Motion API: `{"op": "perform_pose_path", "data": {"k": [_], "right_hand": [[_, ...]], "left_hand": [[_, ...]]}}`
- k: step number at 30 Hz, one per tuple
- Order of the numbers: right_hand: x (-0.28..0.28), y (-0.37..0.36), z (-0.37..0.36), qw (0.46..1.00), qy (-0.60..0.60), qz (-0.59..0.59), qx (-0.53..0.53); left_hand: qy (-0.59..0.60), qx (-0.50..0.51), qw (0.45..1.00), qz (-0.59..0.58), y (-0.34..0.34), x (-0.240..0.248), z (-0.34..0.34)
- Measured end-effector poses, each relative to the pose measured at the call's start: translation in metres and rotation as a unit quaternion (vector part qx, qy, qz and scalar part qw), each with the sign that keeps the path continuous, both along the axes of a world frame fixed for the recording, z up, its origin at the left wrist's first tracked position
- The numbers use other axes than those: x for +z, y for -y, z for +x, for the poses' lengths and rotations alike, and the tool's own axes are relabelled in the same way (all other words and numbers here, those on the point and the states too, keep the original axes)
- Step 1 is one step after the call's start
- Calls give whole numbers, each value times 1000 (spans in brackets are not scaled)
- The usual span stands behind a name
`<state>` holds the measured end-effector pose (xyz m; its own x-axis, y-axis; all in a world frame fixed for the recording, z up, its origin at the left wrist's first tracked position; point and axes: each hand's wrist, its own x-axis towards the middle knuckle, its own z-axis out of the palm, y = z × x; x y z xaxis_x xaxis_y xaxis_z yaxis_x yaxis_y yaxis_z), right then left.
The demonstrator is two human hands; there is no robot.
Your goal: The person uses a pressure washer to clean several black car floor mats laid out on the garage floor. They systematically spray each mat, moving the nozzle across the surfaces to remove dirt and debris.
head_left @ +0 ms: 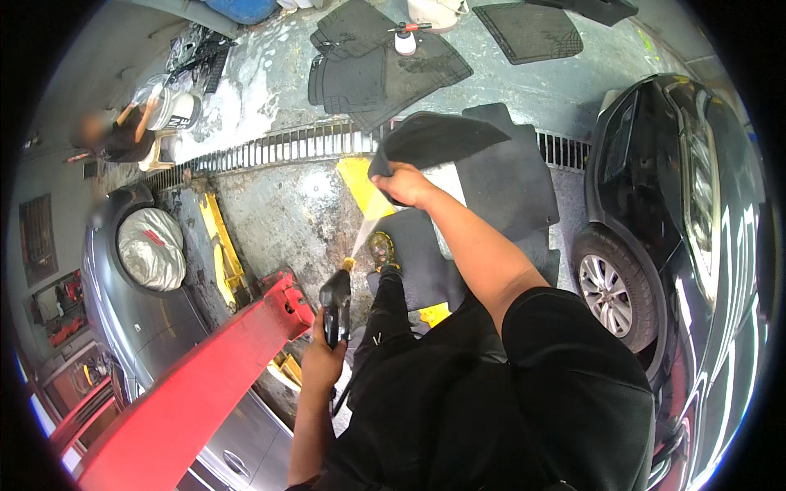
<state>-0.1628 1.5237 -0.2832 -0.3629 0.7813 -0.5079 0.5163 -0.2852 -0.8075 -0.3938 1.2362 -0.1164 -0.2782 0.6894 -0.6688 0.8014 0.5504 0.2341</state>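
Observation:
My left hand [322, 360] is wrapped round the grip of a black spray gun [335, 301] with a yellowish nozzle tip. From the nozzle, a whitish jet [364, 236] shoots forward toward the edge of a dark car floor mat [446, 141]. That mat is pinched at its near left corner by my right hand [403, 183], which lifts it off the floor so that it bends. Beneath and beside it lie more dark flat mats [509, 184], one [426, 254] close to my foot. A yellow painted patch [358, 182] shows under the jet.
A drain grate [278, 150] crosses the floor. Rubber mats [352, 82] and a red-topped spray bottle [405, 42] lie beyond. A red lift arm [188, 385] and grey car [155, 327] stand left, a black car [647, 188] right. Another person [123, 135] works by a white bucket [176, 110].

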Motion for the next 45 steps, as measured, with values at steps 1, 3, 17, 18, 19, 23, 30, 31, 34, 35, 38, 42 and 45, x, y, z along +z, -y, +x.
{"op": "perform_pose_path", "data": {"k": [1,3,17,18,19,23,30,31,34,35,38,42,45], "right_hand": [[23,-6,-8,998,-17,-36,56],[21,-7,-30,990,-4,55,128],[52,-56,-94,972,-229,-31,53],[37,-54,-87,951,-285,-121,4],[-6,-57,-82,959,-254,-117,-42],[-103,-64,-19,998,9,7,-57],[-180,16,167,964,189,-66,-177],[-192,42,196,963,178,-72,-187],[-183,134,263,970,221,-85,-64],[-179,164,277,968,208,-117,-76],[-147,230,292,951,144,-238,-133],[-59,239,210,933,-133,-330,-64],[14,230,136,965,-119,-206,108]], "left_hand": [[-4,-13,1000,-5,9,-10,-7],[-15,-35,995,-96,18,-27,-13],[74,-151,971,-171,24,-84,37],[84,-143,972,-165,25,-84,35],[105,-127,975,-151,25,-85,32],[134,-73,977,-146,28,-76,24],[124,-58,964,-227,5,-71,40],[132,-62,960,-240,1,-73,42],[109,-13,981,-162,7,-72,55],[93,5,987,-134,9,-72,59],[55,49,996,-58,29,-103,47],[44,182,982,17,25,-117,64],[71,244,967,35,3,-125,110]]}}
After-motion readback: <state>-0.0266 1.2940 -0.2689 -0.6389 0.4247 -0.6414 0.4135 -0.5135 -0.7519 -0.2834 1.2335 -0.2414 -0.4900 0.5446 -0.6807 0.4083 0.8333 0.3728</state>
